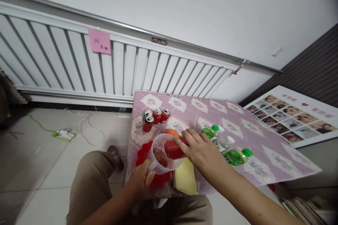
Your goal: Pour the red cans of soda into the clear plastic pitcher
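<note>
My left hand [142,177] is closed round the handle of a clear plastic pitcher [178,164], which has reddish-brown, bubbly liquid in it. In my right hand [195,146] a red can [173,148] lies tipped over the pitcher's mouth. Beneath the pitcher is a red scalloped tray [142,153]. An orange round object [172,132] shows just behind the pitcher, partly hidden. To the right of the pitcher lies a yellow pad or cloth [186,177], near the table's front edge.
Several cans [157,116] stand together at the table's back left. Green-capped and clear bottles [236,156] are right of my right hand. The table [253,130] has a purple floral cloth. A radiator [153,68] runs behind; a power strip [64,135] lies on the floor.
</note>
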Motion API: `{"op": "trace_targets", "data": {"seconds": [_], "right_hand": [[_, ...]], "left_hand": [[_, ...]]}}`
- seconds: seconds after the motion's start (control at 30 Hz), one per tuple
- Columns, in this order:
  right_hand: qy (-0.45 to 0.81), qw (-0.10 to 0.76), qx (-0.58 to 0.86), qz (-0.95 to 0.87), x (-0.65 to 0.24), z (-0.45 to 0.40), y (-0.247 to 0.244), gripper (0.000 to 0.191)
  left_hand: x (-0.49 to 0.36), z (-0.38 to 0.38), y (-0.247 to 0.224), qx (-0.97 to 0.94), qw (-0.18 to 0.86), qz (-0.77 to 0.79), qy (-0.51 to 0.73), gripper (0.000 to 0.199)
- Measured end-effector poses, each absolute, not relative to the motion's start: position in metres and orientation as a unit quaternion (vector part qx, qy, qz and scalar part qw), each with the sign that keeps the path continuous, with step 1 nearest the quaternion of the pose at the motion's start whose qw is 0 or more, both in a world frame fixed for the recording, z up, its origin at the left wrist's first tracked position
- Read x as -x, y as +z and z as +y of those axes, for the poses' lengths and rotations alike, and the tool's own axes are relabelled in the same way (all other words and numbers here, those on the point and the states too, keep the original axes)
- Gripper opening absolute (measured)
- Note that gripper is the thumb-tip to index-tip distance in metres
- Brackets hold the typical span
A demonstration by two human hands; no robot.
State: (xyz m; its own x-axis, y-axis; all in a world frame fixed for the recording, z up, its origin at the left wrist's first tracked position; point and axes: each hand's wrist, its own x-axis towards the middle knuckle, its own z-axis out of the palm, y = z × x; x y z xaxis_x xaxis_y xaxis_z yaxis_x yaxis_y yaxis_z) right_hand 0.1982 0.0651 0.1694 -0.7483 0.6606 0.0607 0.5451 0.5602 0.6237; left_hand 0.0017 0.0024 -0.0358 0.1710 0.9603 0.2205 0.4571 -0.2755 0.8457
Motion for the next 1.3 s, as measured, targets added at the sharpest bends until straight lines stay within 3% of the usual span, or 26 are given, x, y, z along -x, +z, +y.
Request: {"op": "trace_targets", "data": {"seconds": [0.87,1.1,1.3], "right_hand": [[0.266,0.084,-0.383,0.88,-0.215,0.066,0.165,0.039],[0.159,0.025,-0.43,0.888,-0.235,0.069,0.159,0.062],[0.076,-0.054,-0.443,0.891,-0.252,0.071,0.146,0.069]], "left_hand": [[-0.001,0.002,-0.031,-0.691,0.316,0.52,0.389,0.018],[-0.001,0.001,-0.033,-0.691,0.302,0.532,0.384,0.021],[-0.002,0.0,-0.03,-0.683,0.32,0.529,0.389,0.02]]}}
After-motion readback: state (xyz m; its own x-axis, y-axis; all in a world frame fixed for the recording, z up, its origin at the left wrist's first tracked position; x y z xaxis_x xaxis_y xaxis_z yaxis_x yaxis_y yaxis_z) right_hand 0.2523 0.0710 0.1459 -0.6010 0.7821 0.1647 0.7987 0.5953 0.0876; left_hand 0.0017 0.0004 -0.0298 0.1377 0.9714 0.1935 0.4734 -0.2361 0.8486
